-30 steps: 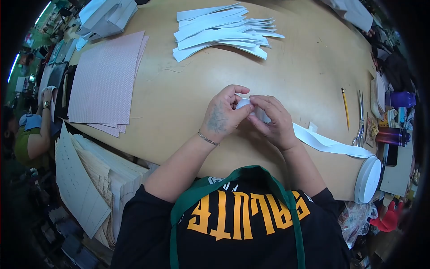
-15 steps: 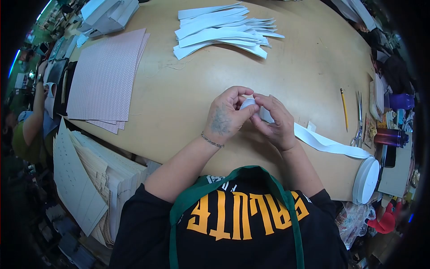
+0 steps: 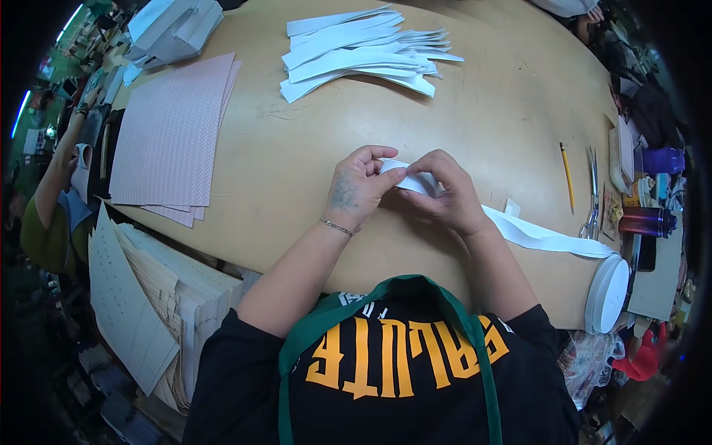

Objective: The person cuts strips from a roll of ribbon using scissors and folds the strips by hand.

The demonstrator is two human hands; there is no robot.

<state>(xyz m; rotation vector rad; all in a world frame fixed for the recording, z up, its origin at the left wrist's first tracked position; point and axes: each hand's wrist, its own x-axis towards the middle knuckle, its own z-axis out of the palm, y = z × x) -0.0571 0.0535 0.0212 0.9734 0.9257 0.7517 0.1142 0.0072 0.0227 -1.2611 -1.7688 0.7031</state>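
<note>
In the middle of the table, my left hand [image 3: 354,189] pinches the left end of a white strip [image 3: 420,183] between thumb and fingers. My right hand [image 3: 454,194] is closed on the same strip a short way to the right, with the fingertips bent over it. From under my right hand a white tape [image 3: 545,239] runs across the table to a white roll [image 3: 610,295] standing near the right edge. Whether the strip and the tape are one piece is hidden by my right hand.
Cut white strips [image 3: 363,55] lie piled at the back. Pinkish patterned sheets [image 3: 174,137] and folded white pieces [image 3: 174,30] are on the left. A pencil [image 3: 567,178] and scissors [image 3: 591,200] lie right, near a tumbler [image 3: 647,224]. Large paper sheets [image 3: 133,304] hang below the left edge.
Both hands have shifted a little to the left. They are slightly farther apart, and more of the white strip shows between them.
</note>
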